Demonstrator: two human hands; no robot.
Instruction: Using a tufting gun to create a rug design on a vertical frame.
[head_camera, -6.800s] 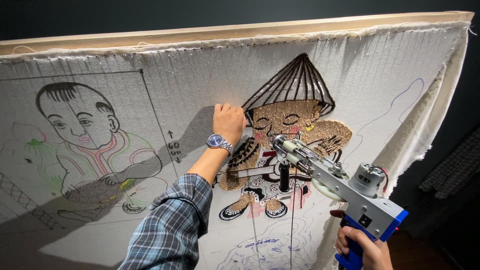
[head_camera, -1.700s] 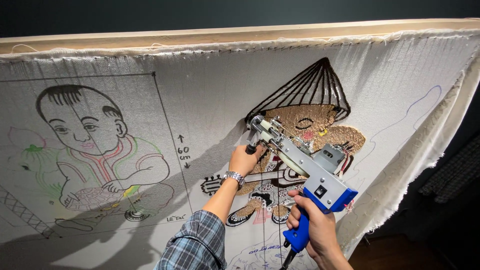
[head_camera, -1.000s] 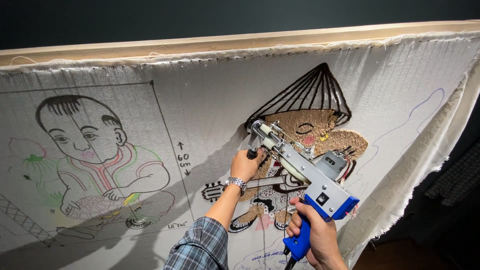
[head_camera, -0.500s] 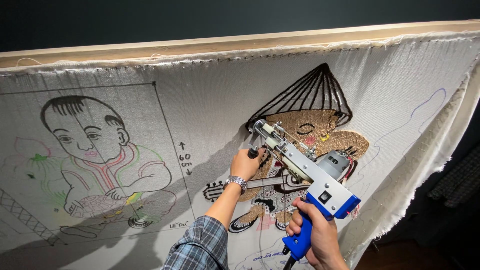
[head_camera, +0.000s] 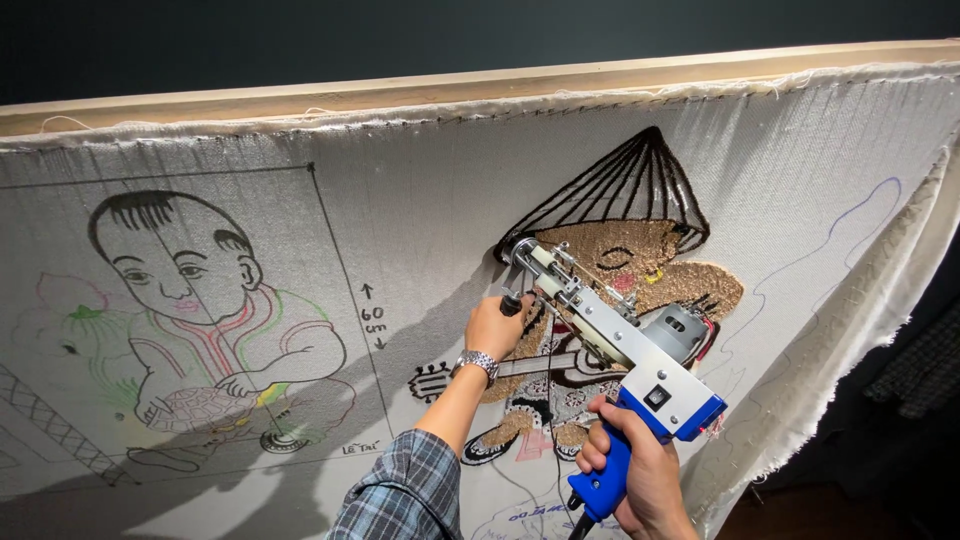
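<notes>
Against the stretched cloth (head_camera: 420, 230), both hands (head_camera: 495, 325) grip the tufting gun (head_camera: 620, 350).

Blue-grey plaid sleeve (head_camera: 400, 495), silver metal wristwatch (head_camera: 479, 362) on left wrist

A large off-white woven cloth (head_camera: 420, 230) hangs stretched from a pale wooden frame bar (head_camera: 480, 90) along its top edge. Right of the cloth's middle sits a tufted figure with a black conical hat and tan face (head_camera: 625, 235). The silver and blue tufting gun (head_camera: 625, 365) is pressed nose-first against the cloth just left of that figure's face. The right hand (head_camera: 630, 475) grips the gun's blue handle below the figure, fingers wrapped tight. The left hand (head_camera: 495, 325), with a metal wristwatch (head_camera: 478, 363) and a plaid sleeve (head_camera: 400, 495), grips the small front handle near the gun's nose. Far left of the figure is an outline drawing of a child (head_camera: 205, 310).
</notes>
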